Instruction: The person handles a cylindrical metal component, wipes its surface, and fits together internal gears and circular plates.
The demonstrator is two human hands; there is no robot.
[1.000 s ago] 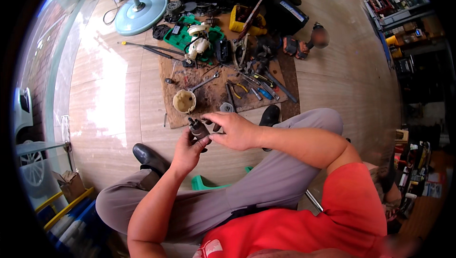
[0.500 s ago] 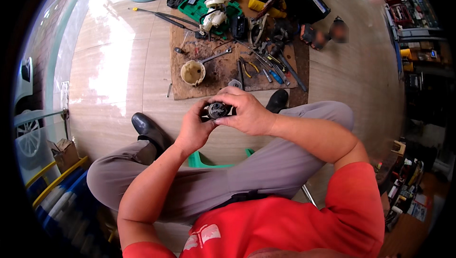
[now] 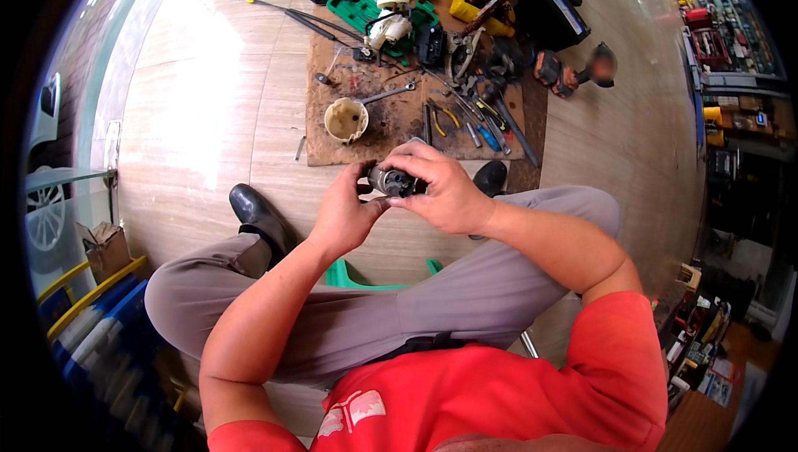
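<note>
Brown stained board [image 3: 386,129] on pale floor [image 3: 187,115] | shelves [image 3: 736,83] right | left hand [image 3: 347,214], right hand [image 3: 447,192]: fingers pinching dark cylinder [image 3: 394,183]

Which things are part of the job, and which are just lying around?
In the job:
dark cylindrical part, held between left hand and right hand

Seemingly just lying around:
cream cup
yellow-handled pliers
blue-handled tool
green case

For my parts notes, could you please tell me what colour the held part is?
The held part is mostly dark grey and black: head view.
</note>
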